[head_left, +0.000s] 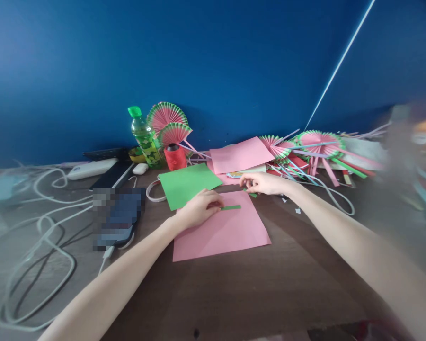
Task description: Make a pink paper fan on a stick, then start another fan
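Observation:
A sheet of pink paper (222,239) lies flat on the dark table in front of me. My left hand (199,208) rests over its upper left part, fingers curled together at the end of a narrow green paper strip (232,207) that lies on the pink sheet. Just beyond the sheet's upper right edge, my right hand (261,183) pinches a small green paper piece (250,193), partly hidden under the fingers. A larger green paper sheet (184,183) lies behind my left hand and overlaps the pink sheet's upper left corner.
Behind stand a green-capped bottle (142,135), a red can-like container (175,157) and pleated pink-green paper fans (167,116). More fans (321,143) and paper strips lie at the right. A phone (119,218) and looping white cables (73,265) occupy the left. Paper scraps (297,211) lie right.

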Demonstrator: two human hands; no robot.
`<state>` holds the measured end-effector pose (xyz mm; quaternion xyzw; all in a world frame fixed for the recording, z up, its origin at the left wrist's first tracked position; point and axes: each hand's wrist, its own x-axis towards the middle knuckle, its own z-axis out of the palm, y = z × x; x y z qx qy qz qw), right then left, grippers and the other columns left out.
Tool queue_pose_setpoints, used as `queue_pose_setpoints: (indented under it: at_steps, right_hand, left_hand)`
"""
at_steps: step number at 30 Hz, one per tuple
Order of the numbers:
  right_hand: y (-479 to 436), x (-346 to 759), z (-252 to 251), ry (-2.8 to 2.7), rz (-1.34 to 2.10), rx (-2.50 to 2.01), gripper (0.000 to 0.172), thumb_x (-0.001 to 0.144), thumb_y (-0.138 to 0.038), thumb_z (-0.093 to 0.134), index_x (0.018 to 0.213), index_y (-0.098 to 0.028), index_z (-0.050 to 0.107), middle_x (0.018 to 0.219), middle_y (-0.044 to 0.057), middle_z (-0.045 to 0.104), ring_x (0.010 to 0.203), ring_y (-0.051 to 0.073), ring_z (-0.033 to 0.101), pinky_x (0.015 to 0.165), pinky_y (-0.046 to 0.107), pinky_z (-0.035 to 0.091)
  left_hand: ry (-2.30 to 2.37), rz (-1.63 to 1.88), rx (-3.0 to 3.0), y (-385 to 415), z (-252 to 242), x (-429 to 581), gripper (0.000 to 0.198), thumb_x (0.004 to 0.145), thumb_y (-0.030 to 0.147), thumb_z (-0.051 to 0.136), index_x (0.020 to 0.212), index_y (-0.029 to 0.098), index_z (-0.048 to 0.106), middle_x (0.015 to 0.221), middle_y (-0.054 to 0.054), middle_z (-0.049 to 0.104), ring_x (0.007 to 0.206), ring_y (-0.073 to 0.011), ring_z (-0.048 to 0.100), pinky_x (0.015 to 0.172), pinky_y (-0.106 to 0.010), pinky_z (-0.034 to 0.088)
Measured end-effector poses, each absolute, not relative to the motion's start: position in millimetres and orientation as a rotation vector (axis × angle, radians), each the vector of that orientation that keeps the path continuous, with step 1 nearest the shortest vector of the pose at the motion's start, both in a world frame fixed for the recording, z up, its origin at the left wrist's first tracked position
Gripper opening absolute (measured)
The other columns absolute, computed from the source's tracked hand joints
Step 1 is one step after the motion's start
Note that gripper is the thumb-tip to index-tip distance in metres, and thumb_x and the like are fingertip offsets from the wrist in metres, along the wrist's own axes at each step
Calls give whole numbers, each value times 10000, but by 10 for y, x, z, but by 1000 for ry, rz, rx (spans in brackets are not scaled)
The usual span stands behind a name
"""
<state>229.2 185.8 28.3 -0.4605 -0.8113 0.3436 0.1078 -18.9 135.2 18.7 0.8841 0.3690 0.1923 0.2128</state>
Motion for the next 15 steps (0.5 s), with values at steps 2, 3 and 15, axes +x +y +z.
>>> queue_pose_setpoints:
  at_steps: [2, 3, 15]
  right_hand:
    - [1861, 2296, 279, -2399, 980, -1352, 151, 719, -220, 538, 865, -189, 521, 657, -36, 453, 539, 90, 417, 532, 233, 329]
    - [1865, 2300, 275, -2411, 948, -1358, 130, 716, -234, 548, 836, -188, 524, 652, -36, 451, 548, 92, 410, 538, 234, 321]
    - [1766, 2211, 451, -2177, 1021, -1207, 152, 746, -322, 558, 781, -182, 512, 779, 9, 589, 607, 114, 550, 588, 267, 405]
  left_hand:
    - [1023, 530, 2462, 1352, 196, -190, 135, 795, 127, 506, 848, 182, 617, 937, -34, 633, 948, -173, 534, 851, -312, 422]
    - [1020, 528, 2464, 1352, 198, -191, 141, 805, 131, 494, 849, 181, 619, 935, -36, 633, 946, -171, 538, 850, -310, 422]
    - [1178, 665, 2228, 1319, 295, -137, 169, 789, 172, 490, 892, 188, 623, 938, -32, 648, 852, -158, 581, 800, -303, 441]
